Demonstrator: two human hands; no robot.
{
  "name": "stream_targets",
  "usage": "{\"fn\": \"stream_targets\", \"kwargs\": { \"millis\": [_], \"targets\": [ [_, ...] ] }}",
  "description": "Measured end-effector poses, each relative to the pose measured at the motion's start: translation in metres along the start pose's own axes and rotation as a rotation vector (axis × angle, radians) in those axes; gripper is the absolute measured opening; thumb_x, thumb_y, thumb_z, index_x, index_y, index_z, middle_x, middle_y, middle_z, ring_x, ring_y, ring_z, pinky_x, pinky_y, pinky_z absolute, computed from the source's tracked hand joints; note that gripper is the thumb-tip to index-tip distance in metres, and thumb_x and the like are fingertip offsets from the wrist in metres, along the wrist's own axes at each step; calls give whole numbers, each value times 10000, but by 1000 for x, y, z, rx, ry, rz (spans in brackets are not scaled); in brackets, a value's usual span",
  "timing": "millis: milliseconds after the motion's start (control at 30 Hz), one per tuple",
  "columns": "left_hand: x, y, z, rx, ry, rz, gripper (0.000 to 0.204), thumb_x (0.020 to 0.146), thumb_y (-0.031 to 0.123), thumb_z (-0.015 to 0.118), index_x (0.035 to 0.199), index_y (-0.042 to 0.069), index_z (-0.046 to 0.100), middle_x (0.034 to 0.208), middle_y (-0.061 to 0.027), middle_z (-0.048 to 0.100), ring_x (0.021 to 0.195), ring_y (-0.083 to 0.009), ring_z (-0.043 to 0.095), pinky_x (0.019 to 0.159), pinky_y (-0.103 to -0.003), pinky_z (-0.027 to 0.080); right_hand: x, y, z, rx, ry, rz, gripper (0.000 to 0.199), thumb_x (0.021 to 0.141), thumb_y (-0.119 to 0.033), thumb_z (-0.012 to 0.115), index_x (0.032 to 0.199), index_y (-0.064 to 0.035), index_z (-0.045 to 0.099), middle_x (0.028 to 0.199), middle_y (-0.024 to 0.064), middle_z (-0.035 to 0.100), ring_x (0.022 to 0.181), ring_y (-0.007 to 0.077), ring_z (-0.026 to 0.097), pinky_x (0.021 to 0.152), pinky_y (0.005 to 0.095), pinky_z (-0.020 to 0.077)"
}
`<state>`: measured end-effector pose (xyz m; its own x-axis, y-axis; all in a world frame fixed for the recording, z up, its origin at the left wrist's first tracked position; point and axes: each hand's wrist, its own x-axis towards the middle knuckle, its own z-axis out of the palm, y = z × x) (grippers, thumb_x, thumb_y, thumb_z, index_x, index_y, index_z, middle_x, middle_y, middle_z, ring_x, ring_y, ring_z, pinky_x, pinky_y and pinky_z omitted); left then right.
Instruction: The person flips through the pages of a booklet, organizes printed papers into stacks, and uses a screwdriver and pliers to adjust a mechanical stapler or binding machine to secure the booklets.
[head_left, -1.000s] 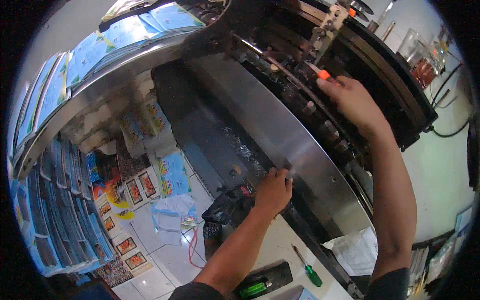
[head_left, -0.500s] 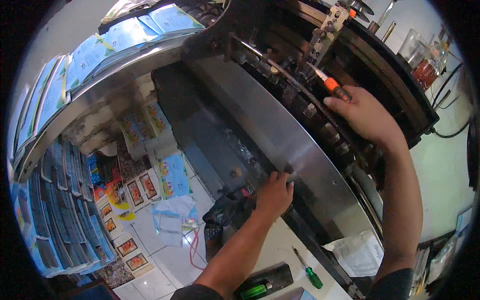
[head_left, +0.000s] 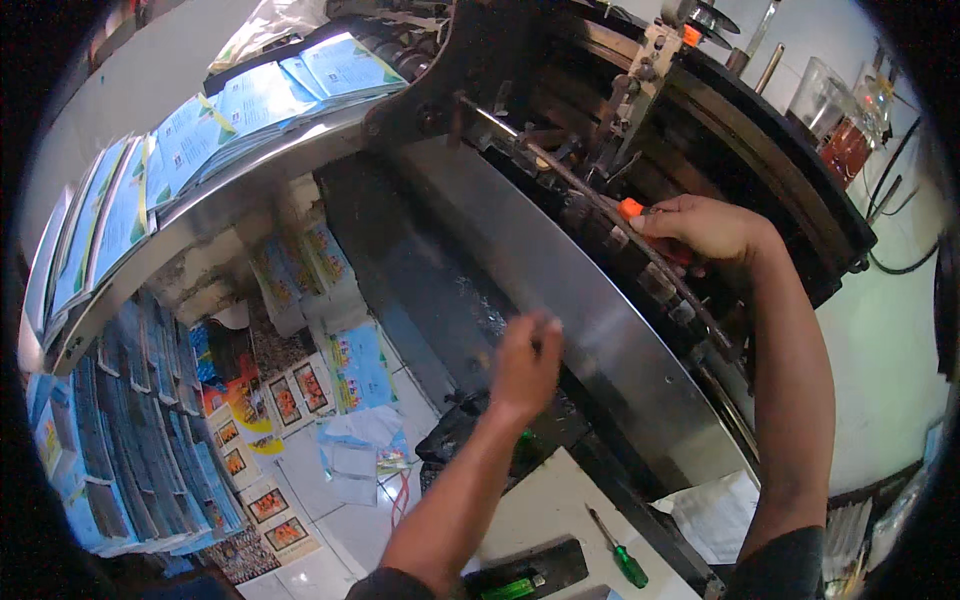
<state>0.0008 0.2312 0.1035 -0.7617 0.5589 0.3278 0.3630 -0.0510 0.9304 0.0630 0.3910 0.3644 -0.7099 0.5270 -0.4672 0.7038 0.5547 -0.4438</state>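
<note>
My right hand [head_left: 705, 230] is closed around a pointed tool with an orange-and-black handle [head_left: 631, 209], over the metal rod [head_left: 600, 200] of a dark machine. The tool's tip is out of sight in this view. My left hand [head_left: 527, 372] is raised in front of the machine's long grey metal panel [head_left: 590, 290], slightly blurred. Its fingers are curled together around a small dark thing, too unclear to name. Below it, a screwdriver with a green handle [head_left: 628, 566] lies on a pale board [head_left: 560, 490].
Blue printed sheets [head_left: 250, 100] are piled on the machine's ledge at upper left. Stacks of blue printed booklets [head_left: 150, 430] stand at lower left. A black tray [head_left: 530, 572] holds a green item. Glass jars [head_left: 825, 95] stand at upper right. Crumpled white paper [head_left: 712, 515] lies at lower right.
My right hand has moved slightly left and down, and the tool's pale tip no longer shows. My left hand has moved up and left, away from the panel's lower edge.
</note>
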Motion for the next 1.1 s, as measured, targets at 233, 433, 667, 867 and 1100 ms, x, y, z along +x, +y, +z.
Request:
{"fn": "stream_targets", "kwargs": {
  "millis": [233, 433, 667, 867, 1100],
  "targets": [
    [150, 43, -28, -407, -171, -2, 420, 1009, 343, 514, 1245, 8, 605, 1186, -112, 652, 1118, -224, 588, 991, -335, 412, 12, 10, 5, 171, -45, -44, 360, 909, -428, 568, 807, -89, 634, 724, 11, 615, 608, 121, 569, 506, 314, 450],
    [164, 41, -30, -718, -439, -114, 387, 986, 233, 527, 1335, 67, 558, 1211, -41, 645, 1121, -176, 569, 1020, -337, 377, 7, 10, 11, 271, -31, -100, 382, 900, -419, 563, 911, -59, 687, 767, 16, 649, 643, 130, 605, 597, 311, 518],
    [175, 39, -22, -138, -348, 224, 307, 977, 185, 539, 1242, 43, 602, 1089, -76, 678, 1012, -192, 614, 892, -342, 460, 14, 27, -10, -7, 24, -96, 279, 850, -217, 585, 986, 5, 686, 789, 27, 634, 716, 113, 586, 674, 280, 490],
    [157, 44, -23, 173, -176, 316, 239, 986, 200, 524, 1136, 54, 640, 946, -187, 678, 885, -321, 663, 786, -402, 503, 23, 47, -14, 35, 192, -249, 255, 840, -279, 675, 898, -32, 697, 697, -17, 567, 639, 94, 495, 593, 276, 402],
    [130, 35, -20, 259, -54, 436, 231, 979, 178, 512, 1125, 74, 658, 1054, -195, 673, 973, -390, 642, 810, -454, 518, 35, 40, -5, -25, 331, -373, 274, 846, -278, 665, 914, -13, 680, 696, -31, 529, 672, 88, 461, 608, 298, 377]
  ]
}}
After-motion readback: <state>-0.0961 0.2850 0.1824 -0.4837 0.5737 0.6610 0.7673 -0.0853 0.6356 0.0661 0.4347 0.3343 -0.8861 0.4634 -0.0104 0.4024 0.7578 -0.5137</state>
